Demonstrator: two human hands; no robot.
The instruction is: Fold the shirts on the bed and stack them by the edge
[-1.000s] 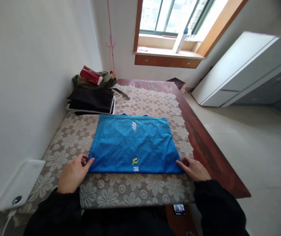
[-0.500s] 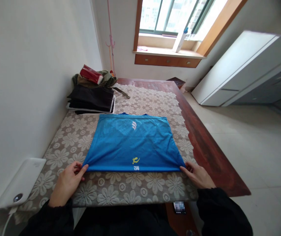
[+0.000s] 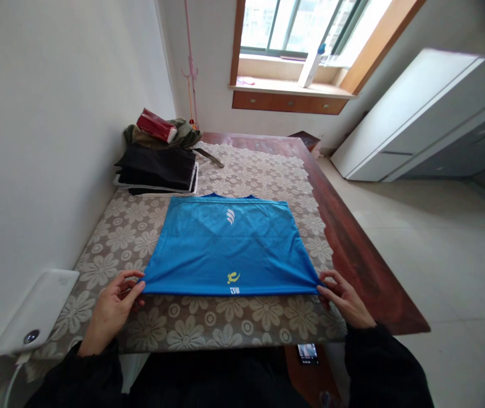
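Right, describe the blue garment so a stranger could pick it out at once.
Start at the long wooden table under its lace floral tablecloth. The bright blue folded sports shirt lies flat at the near end, its near corners pinched by the left hand and right hand. Unlike the dark stacked clothes behind it, it is vivid blue with white and yellow logos.

A single head-worn camera looks forward and down from the near end of the table (image 3: 365,266), close above the person's own arms. It faces along the tabletop toward the far window (image 3: 297,25), with the wall (image 3: 55,113) on its left.
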